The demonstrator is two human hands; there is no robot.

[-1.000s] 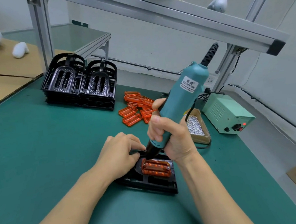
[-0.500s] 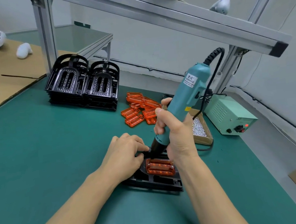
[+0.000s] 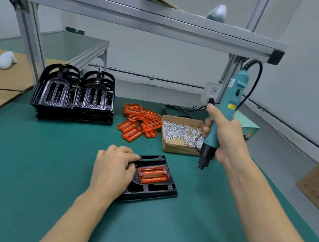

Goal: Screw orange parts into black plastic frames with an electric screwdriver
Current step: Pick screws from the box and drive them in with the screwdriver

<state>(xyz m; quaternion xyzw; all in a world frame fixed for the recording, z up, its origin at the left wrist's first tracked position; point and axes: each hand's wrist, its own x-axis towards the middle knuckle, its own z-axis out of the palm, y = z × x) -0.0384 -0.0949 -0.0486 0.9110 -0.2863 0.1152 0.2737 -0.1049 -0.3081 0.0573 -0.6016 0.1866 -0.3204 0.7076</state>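
Screwdriver (image 3: 226,113) gripped in your right hand (image 3: 226,133), off the frame (image 3: 152,188); left hand (image 3: 113,169) presses frame flat; fetch next screw from box (image 3: 181,134).

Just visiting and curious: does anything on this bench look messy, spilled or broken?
Nothing looks spilled or broken. The loose orange parts lie in a jumbled heap, unlike the neatly stacked black frames. The screws stay inside their cardboard box.

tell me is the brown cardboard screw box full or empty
Partly full: the open brown cardboard box holds a layer of small silver screws.
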